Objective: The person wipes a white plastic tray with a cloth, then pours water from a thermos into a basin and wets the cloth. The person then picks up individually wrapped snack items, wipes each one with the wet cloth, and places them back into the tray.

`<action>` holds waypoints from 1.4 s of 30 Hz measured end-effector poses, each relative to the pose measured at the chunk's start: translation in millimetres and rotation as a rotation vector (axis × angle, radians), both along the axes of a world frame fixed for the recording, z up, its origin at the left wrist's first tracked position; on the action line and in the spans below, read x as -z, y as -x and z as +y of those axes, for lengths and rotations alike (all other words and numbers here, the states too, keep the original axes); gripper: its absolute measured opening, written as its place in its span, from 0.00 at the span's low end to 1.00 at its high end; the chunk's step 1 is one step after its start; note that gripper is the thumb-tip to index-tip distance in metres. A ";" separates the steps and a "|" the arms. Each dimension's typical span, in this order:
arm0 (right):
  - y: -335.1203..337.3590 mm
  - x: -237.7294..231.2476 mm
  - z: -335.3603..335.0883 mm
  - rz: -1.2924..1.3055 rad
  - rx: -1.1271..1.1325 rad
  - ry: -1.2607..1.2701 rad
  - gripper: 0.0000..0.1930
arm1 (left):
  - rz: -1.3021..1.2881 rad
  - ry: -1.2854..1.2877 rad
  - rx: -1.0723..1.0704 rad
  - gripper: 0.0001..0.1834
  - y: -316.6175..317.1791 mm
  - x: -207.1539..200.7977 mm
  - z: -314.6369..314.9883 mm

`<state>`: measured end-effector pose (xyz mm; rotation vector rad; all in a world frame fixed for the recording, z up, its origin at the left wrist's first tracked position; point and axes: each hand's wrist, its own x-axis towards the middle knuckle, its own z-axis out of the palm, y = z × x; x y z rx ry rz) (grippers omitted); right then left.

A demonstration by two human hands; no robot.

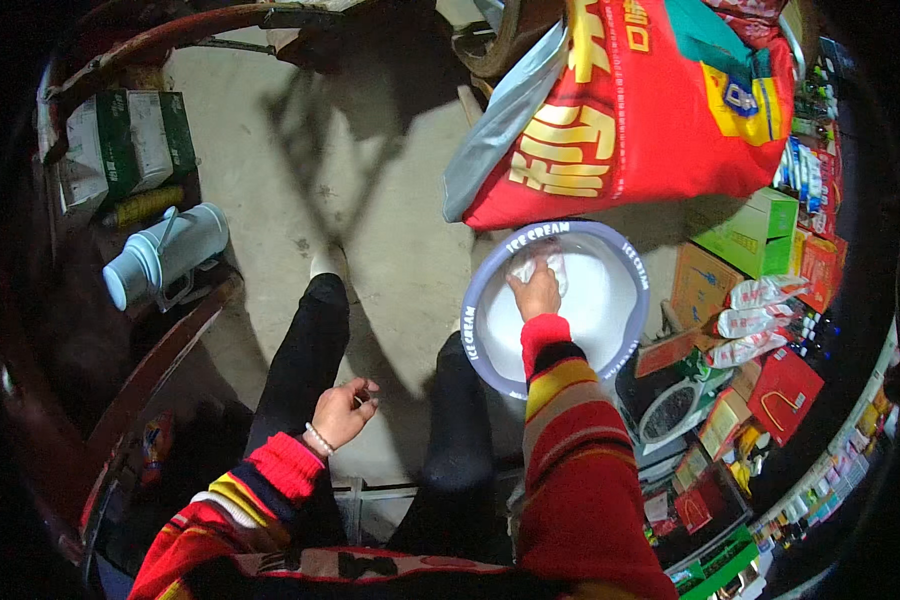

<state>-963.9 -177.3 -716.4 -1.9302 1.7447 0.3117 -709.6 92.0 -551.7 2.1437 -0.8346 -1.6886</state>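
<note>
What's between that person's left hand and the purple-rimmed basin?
From the left hand, the head view shows a strip of floor, then the person's dark-trousered right leg, then the basin.

blue flask (170, 252): left | green-white cartons (122, 145): upper left | green box (752, 235): right

In the basin (471, 300), the right hand (537, 292) covers part of a pale, crumpled thing (550, 262); I cannot tell what it is, nor whether the fingers grip it or only touch it. The palm of the left hand (343, 413) is mostly hidden by its curled fingers. The basin hides the lower part of the right leg (458, 400). The top edge cuts off the red bag (690, 150), and the bottom edge cuts both sleeves (582, 450). Many goods (820, 485) at the right are too small to tell.
</note>
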 end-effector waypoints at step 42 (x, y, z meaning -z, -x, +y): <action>111.3 -86.3 93.5 -0.388 0.194 0.204 0.07 | -0.019 -0.055 0.241 0.14 34.0 15.5 -11.0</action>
